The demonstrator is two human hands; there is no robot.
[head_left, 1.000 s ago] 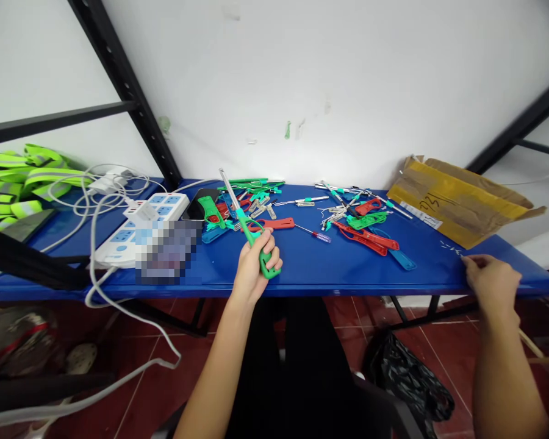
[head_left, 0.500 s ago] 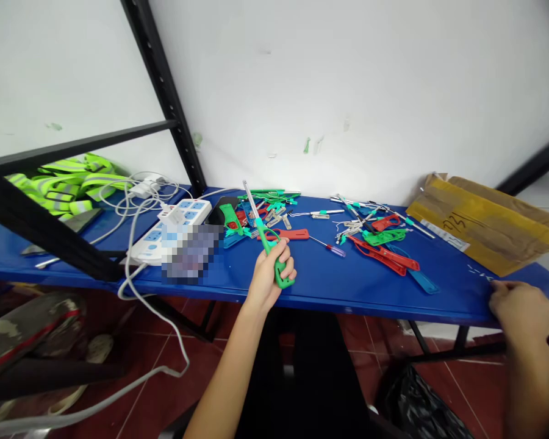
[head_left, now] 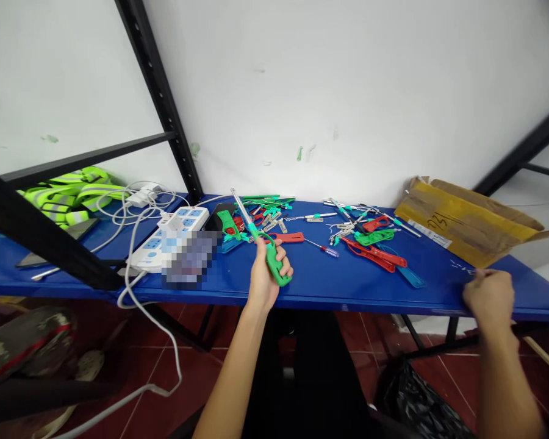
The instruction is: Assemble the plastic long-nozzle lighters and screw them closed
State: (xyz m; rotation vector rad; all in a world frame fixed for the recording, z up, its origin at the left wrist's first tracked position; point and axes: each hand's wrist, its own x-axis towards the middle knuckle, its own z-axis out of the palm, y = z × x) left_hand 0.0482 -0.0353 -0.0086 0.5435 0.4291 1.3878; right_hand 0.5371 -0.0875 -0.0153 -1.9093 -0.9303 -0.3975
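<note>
Wrapped around the handle of a green long-nosed lighter [head_left: 277,266], my left hand [head_left: 266,277] is closed near the table's front edge. The lighter's metal tube points up and away to the left. At the right, my right hand [head_left: 490,296] rests over the tabletop with its fingers pressed together beside some tiny pale pieces [head_left: 460,266]. Whatever its fingertips pinch, if anything, is hidden. A screwdriver [head_left: 330,251] with a clear purple handle lies between the hands. Red handle shells [head_left: 384,259] and a blue one [head_left: 412,277] lie to its right.
Lighter parts and metal tubes [head_left: 343,228] lie in heaps along the back. A cardboard box [head_left: 466,235] stands at the right. To the left are a power strip [head_left: 165,247], a pixelated phone [head_left: 192,259], white cables and reflective straps [head_left: 73,198]. Black shelf posts [head_left: 165,103] frame the blue table.
The view has shifted slightly to the right. My right hand has moved a little left, close to the tiny pieces. The lighter in my left hand has turned, showing more of its handle.
</note>
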